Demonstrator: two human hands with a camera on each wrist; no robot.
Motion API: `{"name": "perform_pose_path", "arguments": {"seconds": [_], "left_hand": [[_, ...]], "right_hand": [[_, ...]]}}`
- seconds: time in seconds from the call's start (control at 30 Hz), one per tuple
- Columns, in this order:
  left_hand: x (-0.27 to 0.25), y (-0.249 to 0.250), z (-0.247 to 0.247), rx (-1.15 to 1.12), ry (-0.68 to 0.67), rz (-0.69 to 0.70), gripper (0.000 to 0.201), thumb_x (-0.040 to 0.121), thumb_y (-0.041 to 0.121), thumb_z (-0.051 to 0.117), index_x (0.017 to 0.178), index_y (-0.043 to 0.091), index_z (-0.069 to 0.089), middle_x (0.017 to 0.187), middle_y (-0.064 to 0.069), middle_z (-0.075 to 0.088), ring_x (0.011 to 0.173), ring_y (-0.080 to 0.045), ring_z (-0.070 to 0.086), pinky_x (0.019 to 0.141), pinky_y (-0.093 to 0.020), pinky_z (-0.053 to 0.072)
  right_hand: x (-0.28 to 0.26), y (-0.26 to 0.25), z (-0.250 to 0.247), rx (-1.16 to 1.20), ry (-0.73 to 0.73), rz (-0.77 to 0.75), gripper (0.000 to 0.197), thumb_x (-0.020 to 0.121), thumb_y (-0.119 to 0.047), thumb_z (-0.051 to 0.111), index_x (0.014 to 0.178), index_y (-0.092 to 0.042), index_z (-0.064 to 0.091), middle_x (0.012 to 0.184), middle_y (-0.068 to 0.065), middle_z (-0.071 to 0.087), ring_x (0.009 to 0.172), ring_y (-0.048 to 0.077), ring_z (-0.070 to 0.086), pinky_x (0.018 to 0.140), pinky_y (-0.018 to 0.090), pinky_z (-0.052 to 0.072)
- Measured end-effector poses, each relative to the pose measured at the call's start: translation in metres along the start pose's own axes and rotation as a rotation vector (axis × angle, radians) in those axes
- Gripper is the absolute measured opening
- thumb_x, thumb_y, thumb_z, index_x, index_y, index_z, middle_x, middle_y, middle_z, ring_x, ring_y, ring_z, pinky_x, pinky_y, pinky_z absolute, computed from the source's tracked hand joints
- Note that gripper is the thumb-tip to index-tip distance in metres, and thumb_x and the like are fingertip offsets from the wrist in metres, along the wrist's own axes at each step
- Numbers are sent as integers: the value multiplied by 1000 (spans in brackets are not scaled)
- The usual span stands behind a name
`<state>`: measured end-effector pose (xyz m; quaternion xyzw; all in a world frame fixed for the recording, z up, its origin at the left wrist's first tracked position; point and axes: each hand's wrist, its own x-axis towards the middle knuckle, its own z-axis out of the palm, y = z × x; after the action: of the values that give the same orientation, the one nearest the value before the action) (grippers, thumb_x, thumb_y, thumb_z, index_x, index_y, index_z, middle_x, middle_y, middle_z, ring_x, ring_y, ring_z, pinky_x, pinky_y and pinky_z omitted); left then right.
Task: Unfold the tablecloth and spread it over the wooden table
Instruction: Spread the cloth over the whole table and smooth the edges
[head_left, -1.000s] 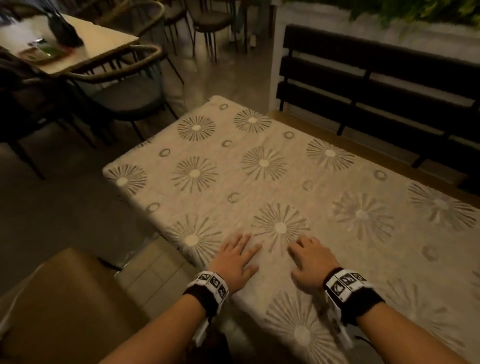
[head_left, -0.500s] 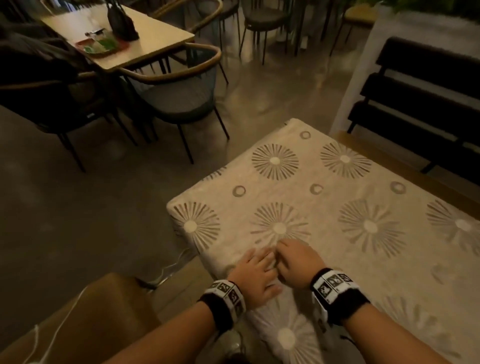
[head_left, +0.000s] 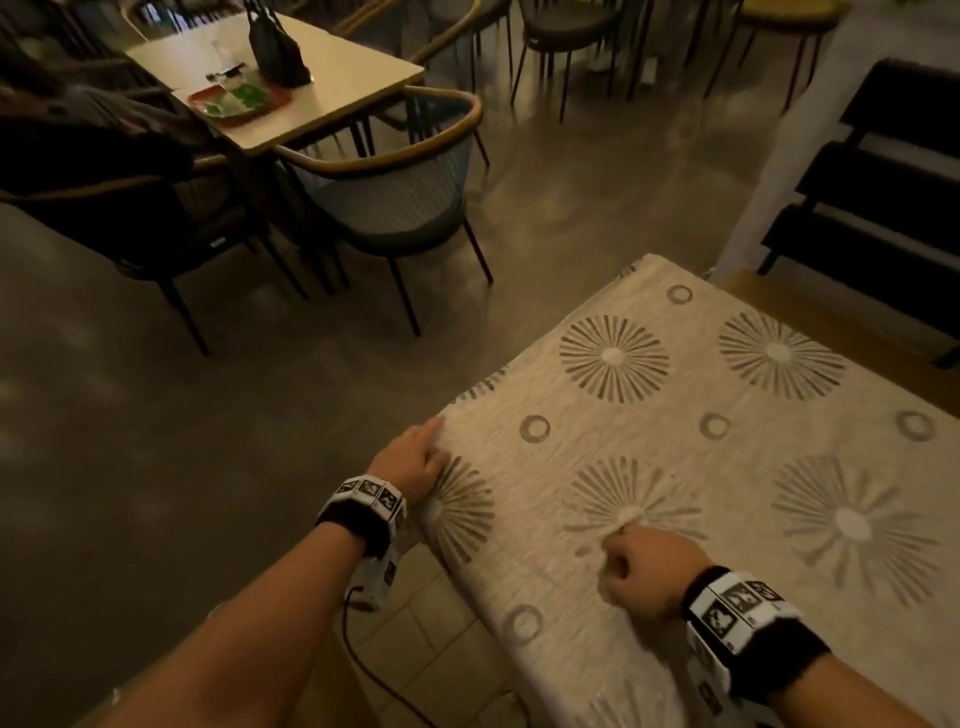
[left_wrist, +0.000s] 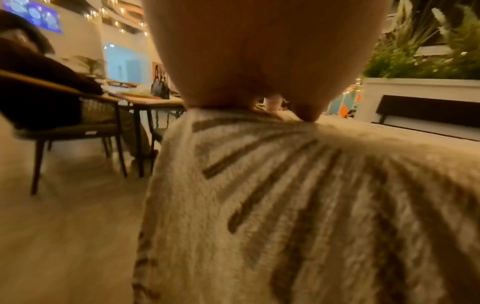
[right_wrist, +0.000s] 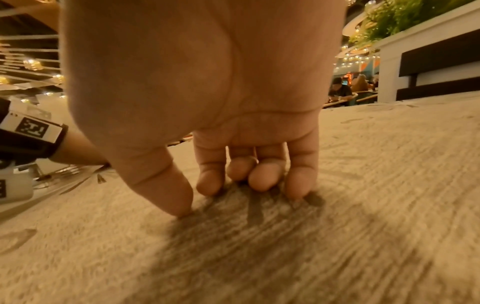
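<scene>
The hands have parted: the left hand pinches the tablecloth corner while, beside that grip, the right hand presses curled, empty fingers, so it looks like final smoothing.

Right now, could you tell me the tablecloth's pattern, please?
The tablecloth: beige, grey sunbursts and rings; head view.

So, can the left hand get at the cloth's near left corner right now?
Probably yes: the left hand touches the cloth right at that corner, with nothing in the way.
</scene>
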<state>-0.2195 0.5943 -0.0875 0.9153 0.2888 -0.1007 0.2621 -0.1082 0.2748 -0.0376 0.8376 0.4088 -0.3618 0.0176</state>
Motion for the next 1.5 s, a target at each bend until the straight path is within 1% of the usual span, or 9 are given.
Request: {"name": "perform_pose_path", "arguments": {"seconds": [0.17,0.27,0.4,0.7,0.83,0.97,1.1,1.3,1.5], "left_hand": [[24,6,-8,-154,-58,-243,32,100,39,38,98,16,60,108,-11,63,97,-27,58,80,-31,41],[35,9,-18,-103,-17,-242,38,97,39,48,81,10,67,82,-11,65,74,-24,56,65,-29,39],[38,8,-24,-233,190,-288,33,91,33,62,62,17,65,63,-5,62,62,-22,56,59,-30,41],[54,59,-23,-73,41,-205,51,98,34,46,145,14,36,145,-9,44,134,-31,41,111,-41,31],[54,99,-25,-1,-313,-186,61,97,43,45,150,23,21,146,-6,42,132,-28,43,110,-39,31],[82,120,-43,543,-465,-182,55,92,49,50,137,16,46,137,-8,54,123,-25,53,103,-32,41],[142,200,-47,882,-326,134,42,88,44,49,118,18,62,122,-3,64,112,-24,61,92,-35,50],[189,343,26,541,-274,694,56,95,46,42,145,23,33,152,-7,32,139,-30,29,111,-47,32],[227,410,70,605,-284,716,66,94,58,28,152,35,6,162,-5,-3,147,-34,-5,117,-53,6]], "right_hand": [[-1,6,-12,90,13,40,22,83,-40,53,72,-22,46,74,-5,48,78,19,48,67,27,34],[2,33,-10,122,411,123,20,80,-42,45,84,-24,55,87,0,56,86,24,56,69,32,39],[1,88,-18,115,418,446,70,82,-60,43,144,-31,31,156,10,23,142,34,21,108,50,26],[5,126,-28,220,390,439,82,83,-70,37,151,-34,10,163,3,-3,148,31,1,117,54,14],[-1,142,-39,255,286,501,88,83,-70,39,152,-32,0,162,5,-11,148,33,-6,115,57,10],[-5,151,-61,229,291,455,71,82,-64,46,140,-26,35,148,9,29,134,35,29,102,47,36],[7,184,-93,444,381,496,47,87,-53,51,121,-21,58,127,8,48,113,29,50,95,42,44],[11,214,-79,463,413,747,77,85,-63,47,149,-31,17,160,5,6,144,33,11,112,56,23],[21,223,-77,460,385,785,86,83,-69,47,151,-36,7,162,2,-3,147,34,3,116,53,19]]}}
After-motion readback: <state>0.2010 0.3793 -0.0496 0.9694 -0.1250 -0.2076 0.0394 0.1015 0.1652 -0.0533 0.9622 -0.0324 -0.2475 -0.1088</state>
